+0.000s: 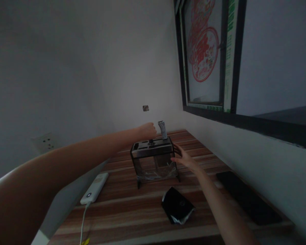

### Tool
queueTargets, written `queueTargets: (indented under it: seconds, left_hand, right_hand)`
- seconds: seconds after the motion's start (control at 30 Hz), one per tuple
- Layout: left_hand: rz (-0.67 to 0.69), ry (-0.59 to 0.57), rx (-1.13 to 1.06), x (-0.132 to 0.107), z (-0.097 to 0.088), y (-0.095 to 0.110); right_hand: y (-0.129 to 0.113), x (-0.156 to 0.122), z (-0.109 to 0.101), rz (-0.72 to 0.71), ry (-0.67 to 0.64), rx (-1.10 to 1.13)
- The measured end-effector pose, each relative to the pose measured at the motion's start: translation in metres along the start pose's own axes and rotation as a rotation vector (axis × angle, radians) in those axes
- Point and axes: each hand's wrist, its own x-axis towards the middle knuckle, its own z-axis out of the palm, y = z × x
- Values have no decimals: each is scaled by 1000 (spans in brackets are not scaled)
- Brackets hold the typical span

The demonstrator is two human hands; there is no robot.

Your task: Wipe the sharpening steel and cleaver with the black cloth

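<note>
A clear box [150,166] with a black frame and a dark lid stands on short legs on the wooden table. My left hand [147,130] is closed in a fist just above the lid, over a small dark knob [151,142]; what its fingers hold, if anything, is hidden. Beside that fist, a grey patterned upright piece [163,130] rises from the lid's right end. My right hand [182,157] grips the box's right side, thumb in front and the other fingers around the edge.
In front of the box lies a crumpled black packet [177,206]. A white power bank [95,188] with a cable rests on the left, below a wall socket [47,142]. A black phone-like slab [247,197] lies by the right wall, under a framed window [204,51].
</note>
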Motion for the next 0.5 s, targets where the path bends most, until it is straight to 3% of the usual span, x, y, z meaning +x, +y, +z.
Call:
queueTargets:
  seconds: [0.5]
  left_hand:
    - [-40,25,-70,0,2,0]
  right_hand:
    - [6,1,-3,-26,-6,-31]
